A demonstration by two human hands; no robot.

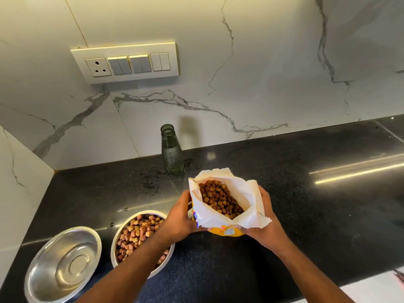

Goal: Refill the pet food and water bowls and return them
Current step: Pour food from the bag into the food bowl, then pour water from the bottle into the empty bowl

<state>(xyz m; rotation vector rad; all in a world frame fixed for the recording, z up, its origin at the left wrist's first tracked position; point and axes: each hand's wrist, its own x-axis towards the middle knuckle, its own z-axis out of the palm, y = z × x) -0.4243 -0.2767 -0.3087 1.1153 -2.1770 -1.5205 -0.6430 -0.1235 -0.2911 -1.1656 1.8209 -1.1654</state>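
Both hands hold an open yellow and white pet food bag (218, 219) upright above the black counter; brown kibble shows inside it. My left hand (178, 217) grips its left side, my right hand (265, 217) its right side. To the left of the bag, a steel bowl (119, 234) heaped with kibble stands on the counter, partly hidden by my left forearm. Further left stands a second steel bowl (63, 263); whether it holds water I cannot tell. Behind the bag stands an uncapped green glass bottle (172, 152) with some water in it.
The black stone counter (306, 215) runs to the right, with water drops near the bottle. A marble wall rises behind and on the left. A switch and socket panel (125, 62) is mounted on the wall. The counter's front edge is at bottom right.
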